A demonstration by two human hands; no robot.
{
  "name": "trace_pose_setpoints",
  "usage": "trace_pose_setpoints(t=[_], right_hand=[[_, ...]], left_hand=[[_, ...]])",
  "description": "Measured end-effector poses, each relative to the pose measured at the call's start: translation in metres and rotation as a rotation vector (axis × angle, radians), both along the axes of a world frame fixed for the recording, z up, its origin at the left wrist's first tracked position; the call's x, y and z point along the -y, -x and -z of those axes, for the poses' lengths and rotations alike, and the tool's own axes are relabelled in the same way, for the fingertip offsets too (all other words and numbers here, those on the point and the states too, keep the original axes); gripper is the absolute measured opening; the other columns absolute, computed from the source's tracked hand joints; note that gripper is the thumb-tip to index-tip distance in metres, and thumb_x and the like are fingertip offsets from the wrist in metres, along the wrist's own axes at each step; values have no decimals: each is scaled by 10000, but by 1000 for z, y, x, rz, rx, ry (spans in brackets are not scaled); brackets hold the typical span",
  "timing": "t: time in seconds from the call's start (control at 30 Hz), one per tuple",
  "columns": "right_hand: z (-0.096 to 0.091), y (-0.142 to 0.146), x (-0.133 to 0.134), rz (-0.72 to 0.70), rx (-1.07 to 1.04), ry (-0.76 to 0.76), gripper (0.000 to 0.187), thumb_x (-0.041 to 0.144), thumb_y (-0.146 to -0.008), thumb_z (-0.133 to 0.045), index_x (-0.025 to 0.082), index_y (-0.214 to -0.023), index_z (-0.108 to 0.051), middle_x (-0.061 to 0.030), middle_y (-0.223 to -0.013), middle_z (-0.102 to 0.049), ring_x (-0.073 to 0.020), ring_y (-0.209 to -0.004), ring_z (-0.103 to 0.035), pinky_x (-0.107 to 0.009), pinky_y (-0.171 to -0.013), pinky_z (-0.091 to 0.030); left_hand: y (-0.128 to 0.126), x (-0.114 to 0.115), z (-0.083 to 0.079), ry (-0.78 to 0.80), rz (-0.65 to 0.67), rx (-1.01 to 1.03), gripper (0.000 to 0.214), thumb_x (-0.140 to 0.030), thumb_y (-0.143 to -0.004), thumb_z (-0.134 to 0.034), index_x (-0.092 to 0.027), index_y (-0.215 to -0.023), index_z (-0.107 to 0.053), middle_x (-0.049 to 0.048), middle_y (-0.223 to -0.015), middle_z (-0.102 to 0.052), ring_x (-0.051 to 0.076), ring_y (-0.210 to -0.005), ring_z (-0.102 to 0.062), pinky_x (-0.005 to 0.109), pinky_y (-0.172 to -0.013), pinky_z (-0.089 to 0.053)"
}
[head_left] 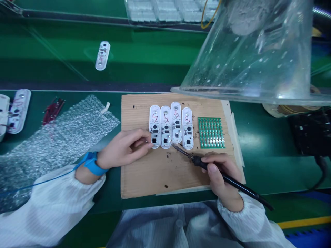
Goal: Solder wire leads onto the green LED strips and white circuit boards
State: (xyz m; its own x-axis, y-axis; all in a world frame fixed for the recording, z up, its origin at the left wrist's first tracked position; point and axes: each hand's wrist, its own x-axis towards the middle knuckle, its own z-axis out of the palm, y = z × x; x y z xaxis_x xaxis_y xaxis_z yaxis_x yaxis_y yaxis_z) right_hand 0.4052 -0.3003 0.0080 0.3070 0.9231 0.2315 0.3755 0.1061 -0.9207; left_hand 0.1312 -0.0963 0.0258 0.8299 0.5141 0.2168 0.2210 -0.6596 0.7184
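Note:
Several long white rounded casings (pixel 176 122) with circuit boards and thin red wires lie side by side on a brown board (pixel 144 179). My right hand (pixel 223 175) grips a black soldering iron (pixel 238 185). Its tip is at the lower end of the casings, close to the second from the left. My left hand (pixel 129 146) wears a blue wrist strap (pixel 93 163) and rests at the lower end of the leftmost casing. Its thumb and index finger are pinched; whatever lies between them is too small to make out. A green circuit panel (pixel 211 133) lies to the right of the casings.
A clear funnel-shaped hood (pixel 248 65) hangs over the upper right. Bubble wrap (pixel 64 137) with a bundle of red wires (pixel 53 110) lies left. Another casing (pixel 102 55) is at the back; more casings (pixel 19 111) sit at far left. A black device (pixel 310 132) stands right.

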Motion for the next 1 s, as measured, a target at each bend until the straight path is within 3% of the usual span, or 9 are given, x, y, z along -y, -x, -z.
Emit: trace_pose_setpoints(t=[0.27, 0.67, 1.0], right_hand=[[-3, 1, -3, -46, 78, 51, 76, 239, -1039, -686, 266, -1090, -737, -17, -947, -779, -157, -747, -739, -242, -573, -565], [-2, 1, -4, -41, 68, 51, 63, 281, -1041, -715, 268, -1098, -736, -29, -959, -789, -181, -810, -767, -264, -631, -610], [-2, 1, -4, -45, 64, 53, 80, 315, -1040, -726, 272, -1106, -741, -26, -970, -792, -156, -709, -739, -249, -588, -593]], left_hand=[[0, 0, -2, 10, 18, -20, 18, -169, -1035, -635, -184, -1039, -625, -92, -664, -414, 82, -532, -416, 223, -527, -310], [0, -1, -2, 16, 13, -13, 31, -171, -1029, -640, -192, -1027, -617, -93, -664, -402, 82, -534, -413, 222, -532, -320], [-1, -1, -2, 38, 5, -39, 15, -208, -1034, -622, -200, -1022, -620, -86, -651, -410, 92, -532, -420, 228, -531, -313]])
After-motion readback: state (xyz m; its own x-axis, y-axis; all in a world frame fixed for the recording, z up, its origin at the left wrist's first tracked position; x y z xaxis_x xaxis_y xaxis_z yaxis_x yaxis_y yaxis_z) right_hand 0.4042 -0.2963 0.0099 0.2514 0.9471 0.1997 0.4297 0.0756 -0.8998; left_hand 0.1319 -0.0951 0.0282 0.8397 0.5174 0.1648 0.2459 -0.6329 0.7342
